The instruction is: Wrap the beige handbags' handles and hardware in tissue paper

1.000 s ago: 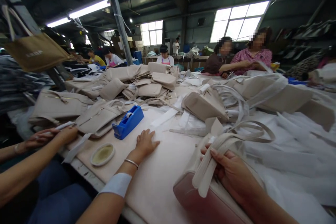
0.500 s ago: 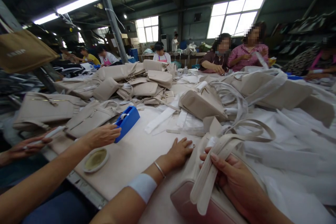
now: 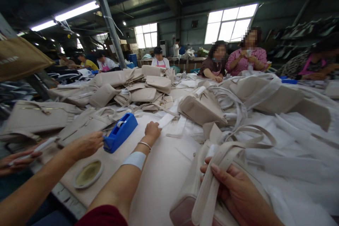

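Right hand's fingers clamp the strap of a beige bag lying beneath them; left hand's curl by a white strip, whether gripping I cannot tell.

Beige handbag, at the table's near edge: base cut off by the lower picture border, side partly covered by a flat beige strap, behind which some fingers of the right hand are hidden. Left hand, farther in from that edge: fingertips turned away, hold on the white strip impossible to tell. Toward the table's left end: co-worker's far-left hand, cropped at the wrist; blue tape dispenser, front end partly masked by fingers; tan tote bag, cropped, lettering incomplete.
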`<state>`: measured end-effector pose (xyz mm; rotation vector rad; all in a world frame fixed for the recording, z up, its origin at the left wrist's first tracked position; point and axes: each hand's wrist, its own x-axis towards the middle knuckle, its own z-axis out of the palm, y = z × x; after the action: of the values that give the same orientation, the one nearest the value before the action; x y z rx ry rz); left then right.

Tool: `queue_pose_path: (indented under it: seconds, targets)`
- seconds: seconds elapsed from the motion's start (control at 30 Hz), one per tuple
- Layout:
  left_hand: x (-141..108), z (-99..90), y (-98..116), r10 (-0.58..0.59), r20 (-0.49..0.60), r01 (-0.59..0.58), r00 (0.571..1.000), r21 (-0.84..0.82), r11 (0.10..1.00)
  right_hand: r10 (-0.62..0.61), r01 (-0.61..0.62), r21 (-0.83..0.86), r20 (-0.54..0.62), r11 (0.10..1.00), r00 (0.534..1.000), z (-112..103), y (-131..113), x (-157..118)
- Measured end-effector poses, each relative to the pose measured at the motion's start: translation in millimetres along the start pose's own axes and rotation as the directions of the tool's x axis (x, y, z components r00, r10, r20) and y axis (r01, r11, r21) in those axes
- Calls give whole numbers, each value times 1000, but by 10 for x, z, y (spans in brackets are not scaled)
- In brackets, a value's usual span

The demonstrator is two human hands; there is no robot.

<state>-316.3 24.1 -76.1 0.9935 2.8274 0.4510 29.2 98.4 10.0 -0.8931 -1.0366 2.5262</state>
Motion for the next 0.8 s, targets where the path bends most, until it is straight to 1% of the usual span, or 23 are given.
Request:
queue_pose_path:
  seconds: [0.07, 0.1, 0.17, 0.27, 0.33, 0.43, 0.53, 0.6, 0.67, 0.73, 0.8]
  targets:
    - [113, -63, -212, -92, 56, 91, 994, 23, 996, 9, -9, 15, 4, 1000, 1000, 1, 8, 13]
    - [152, -69, -279, -116, 87, 114, 989, 26, 993, 15, -15, 20, 5, 1000, 1000, 1, 11, 19]
    - [209, -52, -342, -146, 143, 145, 979, 19, 989, 20, -20, 29, 8, 999, 1000, 3, 12, 24]
    - [285, -45, -329, -185, 208, 193, 960, -19, 981, 22, -22, 36, 8, 999, 1000, 9, 7, 13]
    - [338, -97, -310, -206, 238, 227, 949, -64, 972, 17, -18, 39, 9, 999, 1000, 11, 2, 1]
    - [394, -251, -306, -218, 264, 268, 940, -171, 948, 15, -16, 44, 12, 999, 1000, 10, 2, -2]
    - [404, -422, -301, -196, 278, 284, 940, -322, 903, 22, -23, 39, 16, 999, 1000, 9, 9, 9]
    - [392, -504, -280, -176, 290, 293, 941, -432, 853, 24, -24, 34, 18, 999, 1000, 9, 14, 16]
    - [377, -545, -250, -159, 319, 317, 934, -538, 781, 21, -21, 31, 13, 999, 1000, 7, 17, 21]
    - [364, -545, -220, -139, 360, 352, 923, -640, 683, 21, -21, 29, 9, 999, 1000, 4, 20, 22]
    - [354, -520, -198, -119, 368, 369, 922, -746, 554, 22, -22, 28, 12, 999, 1000, 0, 21, 21]
